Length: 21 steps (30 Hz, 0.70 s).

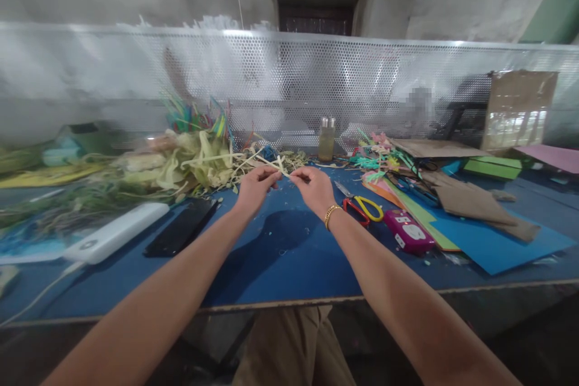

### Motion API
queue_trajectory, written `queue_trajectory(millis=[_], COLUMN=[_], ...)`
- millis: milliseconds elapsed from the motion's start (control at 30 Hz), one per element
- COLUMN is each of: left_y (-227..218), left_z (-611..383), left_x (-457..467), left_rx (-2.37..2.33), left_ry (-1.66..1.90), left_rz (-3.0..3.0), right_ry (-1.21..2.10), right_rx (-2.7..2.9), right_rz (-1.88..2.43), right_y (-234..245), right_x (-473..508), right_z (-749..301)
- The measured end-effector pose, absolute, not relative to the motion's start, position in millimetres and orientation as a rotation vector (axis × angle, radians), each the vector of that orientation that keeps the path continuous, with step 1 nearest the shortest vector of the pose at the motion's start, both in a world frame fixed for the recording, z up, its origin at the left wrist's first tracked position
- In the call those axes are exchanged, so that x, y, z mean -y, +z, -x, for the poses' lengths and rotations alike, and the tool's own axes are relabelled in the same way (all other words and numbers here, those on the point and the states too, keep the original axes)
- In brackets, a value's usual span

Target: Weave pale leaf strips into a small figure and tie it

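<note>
My left hand and my right hand are held out side by side above the blue table top. Both pinch the ends of thin pale leaf strips stretched between the fingertips. A gold bracelet circles my right wrist. Just beyond the hands lies a heap of pale yellow-green leaves and strips.
A white power bank and a black phone lie at the left. Red-and-yellow scissors, a pink box, coloured paper sheets and brown paper lie at the right. A small bottle stands before the perforated metal screen.
</note>
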<state>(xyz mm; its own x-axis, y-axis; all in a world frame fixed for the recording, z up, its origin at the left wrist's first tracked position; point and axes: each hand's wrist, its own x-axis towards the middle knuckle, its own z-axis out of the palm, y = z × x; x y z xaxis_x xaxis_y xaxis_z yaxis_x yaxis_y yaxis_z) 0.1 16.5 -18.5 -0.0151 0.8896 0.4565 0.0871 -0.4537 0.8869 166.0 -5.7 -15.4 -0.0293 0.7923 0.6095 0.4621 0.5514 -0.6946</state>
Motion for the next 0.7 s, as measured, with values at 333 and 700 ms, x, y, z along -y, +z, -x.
queue_trajectory(millis=[333, 700], left_y=[-18.3, -18.4], left_z=[-6.2, -6.6], left_x=[-11.1, -10.8], left_rx=[-1.024, -0.916], left_ry=[1.385, 1.445], left_rz=[-1.625, -1.559], right_ry=[0.327, 0.443], right_rx=[1.611, 1.558], right_rz=[1.108, 1.075], right_y=[-16.3, -20.5], right_x=[1.9, 0.5], right_z=[-167.1, -162.3])
